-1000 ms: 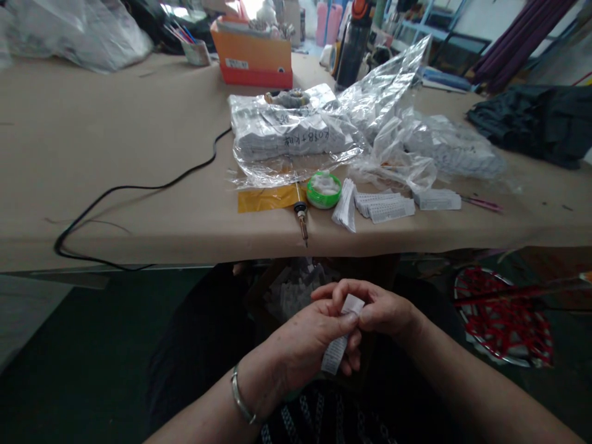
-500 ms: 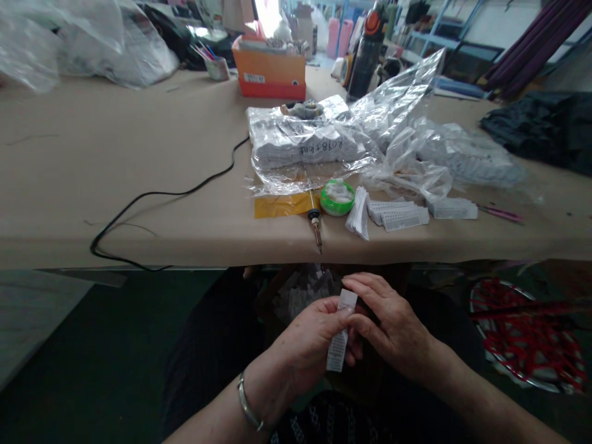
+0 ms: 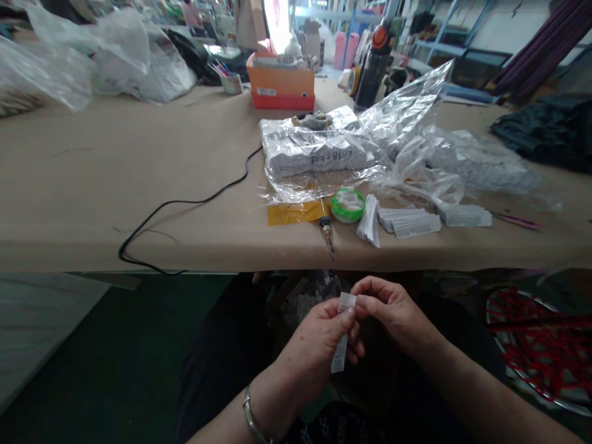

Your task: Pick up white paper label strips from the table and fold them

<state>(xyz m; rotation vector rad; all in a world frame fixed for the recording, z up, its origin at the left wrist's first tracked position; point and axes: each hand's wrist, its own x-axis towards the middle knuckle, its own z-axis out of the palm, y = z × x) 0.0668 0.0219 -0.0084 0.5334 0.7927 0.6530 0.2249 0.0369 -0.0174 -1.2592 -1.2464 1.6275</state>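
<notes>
A narrow white printed label [image 3: 339, 356] is pinched between the thumb and fingers of my left hand [image 3: 319, 336], its short top end sticking up above the thumb. My right hand [image 3: 396, 311] is closed in a pinch at that top end, thumb against forefinger; whether it grips the label's edge is too small to tell. Both hands are over my lap, below the table edge. On the table lie a fanned stack of labels [image 3: 409, 222], a folded bundle of labels [image 3: 369, 222], a green round container [image 3: 348, 205] with white contents, and a soldering-iron-like tool [image 3: 327, 234] with its tip towards me.
Plastic-wrapped white stacks [image 3: 319, 154] lie behind the tool on the brown table [image 3: 208, 148]. A black cable [image 3: 185, 202] loops at the left. Pink scissors [image 3: 518, 220] lie right. Under the table are a bin of scraps [image 3: 305, 299] and a basket with red material [image 3: 541, 345].
My right hand's fingers have drawn together into a pinch at the label's top end. The view has shifted, so the table items appear further right and slightly lower.
</notes>
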